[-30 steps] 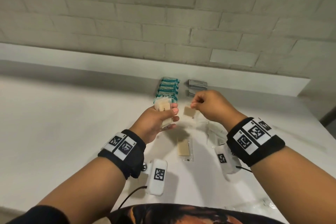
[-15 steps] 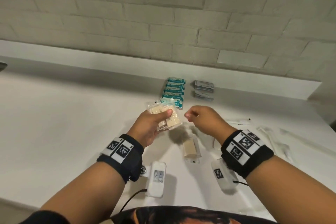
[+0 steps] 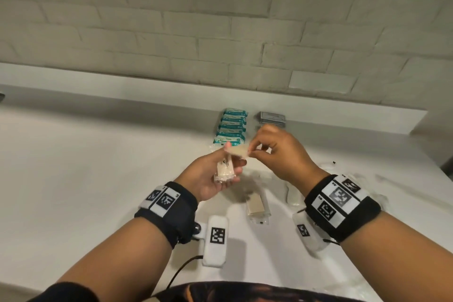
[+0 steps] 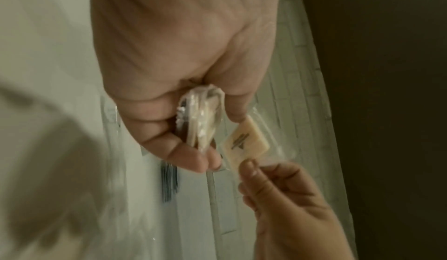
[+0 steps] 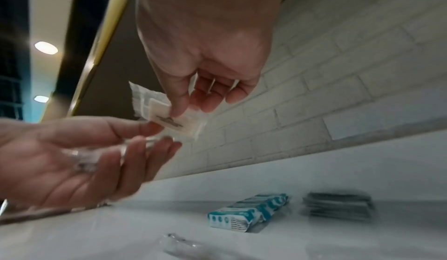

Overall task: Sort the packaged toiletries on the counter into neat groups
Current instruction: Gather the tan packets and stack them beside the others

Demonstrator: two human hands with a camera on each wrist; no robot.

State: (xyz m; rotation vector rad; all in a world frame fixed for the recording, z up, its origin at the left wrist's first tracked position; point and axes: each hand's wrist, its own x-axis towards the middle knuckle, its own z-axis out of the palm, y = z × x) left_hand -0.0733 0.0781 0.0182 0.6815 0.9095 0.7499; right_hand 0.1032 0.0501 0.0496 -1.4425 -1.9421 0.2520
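Observation:
My left hand (image 3: pixel 232 160) is raised palm up over the counter and grips a small stack of clear-wrapped beige soap packets (image 3: pixel 225 172), seen edge-on in the left wrist view (image 4: pixel 200 118). My right hand (image 3: pixel 251 152) pinches one more beige soap packet (image 3: pixel 239 152) by its wrapper, right at the left thumb tip above the stack. The printed face of that packet (image 4: pixel 245 145) shows in the left wrist view, and in the right wrist view the packet (image 5: pixel 167 118) hangs just above the left hand (image 5: pixel 72 159).
On the white counter (image 3: pixel 73 179) a row of teal packets (image 3: pixel 231 127) and a pile of grey packets (image 3: pixel 272 117) lie by the back ledge. One beige soap packet (image 3: pixel 256 206) lies below my hands. Clear-wrapped white items (image 3: pixel 293 193) lie to the right.
Half a second ago my right hand showed no packet beside the left hand's stack. Now it pinches a packet at the stack's top, and both hands are a little higher.

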